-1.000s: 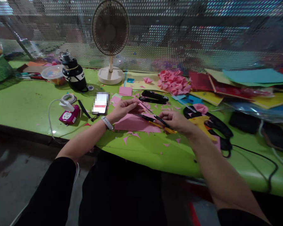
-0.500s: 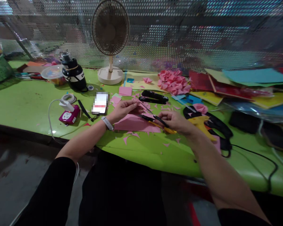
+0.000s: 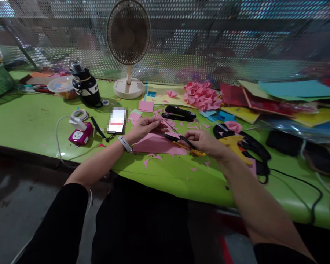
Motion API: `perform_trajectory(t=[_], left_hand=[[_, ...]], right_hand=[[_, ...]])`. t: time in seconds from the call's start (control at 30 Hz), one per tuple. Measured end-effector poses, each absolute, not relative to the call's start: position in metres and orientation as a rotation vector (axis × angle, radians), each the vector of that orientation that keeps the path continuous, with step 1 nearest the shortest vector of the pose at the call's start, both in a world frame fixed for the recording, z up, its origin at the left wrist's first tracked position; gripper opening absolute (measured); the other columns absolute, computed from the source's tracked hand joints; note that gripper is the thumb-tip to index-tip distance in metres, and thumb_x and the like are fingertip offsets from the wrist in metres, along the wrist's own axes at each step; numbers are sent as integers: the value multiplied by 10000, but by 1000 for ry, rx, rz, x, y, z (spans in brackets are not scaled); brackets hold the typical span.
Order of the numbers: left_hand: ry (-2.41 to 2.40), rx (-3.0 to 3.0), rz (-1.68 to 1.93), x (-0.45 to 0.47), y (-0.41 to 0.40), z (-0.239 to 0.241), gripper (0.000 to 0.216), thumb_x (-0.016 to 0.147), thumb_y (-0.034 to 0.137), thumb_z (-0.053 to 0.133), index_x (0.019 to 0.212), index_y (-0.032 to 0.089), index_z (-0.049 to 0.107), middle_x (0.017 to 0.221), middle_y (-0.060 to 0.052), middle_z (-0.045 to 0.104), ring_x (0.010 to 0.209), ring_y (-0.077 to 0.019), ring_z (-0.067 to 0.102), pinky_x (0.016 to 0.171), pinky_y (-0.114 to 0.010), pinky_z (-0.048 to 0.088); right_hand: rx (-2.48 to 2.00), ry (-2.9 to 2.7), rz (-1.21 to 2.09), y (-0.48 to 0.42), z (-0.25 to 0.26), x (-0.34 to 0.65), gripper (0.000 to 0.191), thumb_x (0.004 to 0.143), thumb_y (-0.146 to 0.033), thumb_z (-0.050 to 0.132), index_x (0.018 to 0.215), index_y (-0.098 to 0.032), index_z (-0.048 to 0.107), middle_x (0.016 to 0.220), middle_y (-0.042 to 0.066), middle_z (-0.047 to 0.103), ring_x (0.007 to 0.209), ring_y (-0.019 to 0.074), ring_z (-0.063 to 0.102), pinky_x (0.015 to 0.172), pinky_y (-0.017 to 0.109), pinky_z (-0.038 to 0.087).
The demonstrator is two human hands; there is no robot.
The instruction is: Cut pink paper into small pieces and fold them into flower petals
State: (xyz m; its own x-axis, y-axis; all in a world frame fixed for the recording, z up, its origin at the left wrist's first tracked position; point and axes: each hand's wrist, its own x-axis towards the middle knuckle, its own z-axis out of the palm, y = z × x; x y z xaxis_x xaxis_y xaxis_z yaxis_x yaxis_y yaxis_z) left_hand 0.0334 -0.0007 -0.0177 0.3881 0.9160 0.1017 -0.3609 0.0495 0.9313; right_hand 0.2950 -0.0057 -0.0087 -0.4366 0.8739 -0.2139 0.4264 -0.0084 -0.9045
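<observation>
My right hand point(image 3: 202, 141) grips a pair of scissors point(image 3: 193, 143) with black and yellow handles, blades apart and pointing left. Its fingers are wrapped round the handles. My left hand point(image 3: 148, 126), a pale band at the wrist, is closed in a pinch near the blade tips. A small piece of pink paper point(image 3: 168, 125) shows at its fingertips, largely hidden by the fingers. Beneath both hands lies a larger pink paper sheet point(image 3: 154, 145). Pink offcuts point(image 3: 153, 157) are scattered around it. Just behind the hands rests a black stapler point(image 3: 179, 113).
Behind the stapler sits a heap of folded pink paper point(image 3: 202, 96). To the right are a yellow and black glue gun point(image 3: 233, 145) and stacked coloured sheets point(image 3: 291, 91). On the left stand a phone point(image 3: 117, 120), a black bottle point(image 3: 85, 86) and a fan point(image 3: 128, 90).
</observation>
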Motion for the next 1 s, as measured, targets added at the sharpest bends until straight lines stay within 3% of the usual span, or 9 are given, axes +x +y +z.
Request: perform_trajectory(t=[1.0], left_hand=[[637,1214,979,30,-2,-15,370,857,456,769,1023,126,775,1046,-143,792,924,-191,773,947,-366,603]], right_hand=[[-1350,-1832,1448,-8,-2,294,535,549,-615,903,738,-210,607,617,-5,614,515,109,524,451,246,385]])
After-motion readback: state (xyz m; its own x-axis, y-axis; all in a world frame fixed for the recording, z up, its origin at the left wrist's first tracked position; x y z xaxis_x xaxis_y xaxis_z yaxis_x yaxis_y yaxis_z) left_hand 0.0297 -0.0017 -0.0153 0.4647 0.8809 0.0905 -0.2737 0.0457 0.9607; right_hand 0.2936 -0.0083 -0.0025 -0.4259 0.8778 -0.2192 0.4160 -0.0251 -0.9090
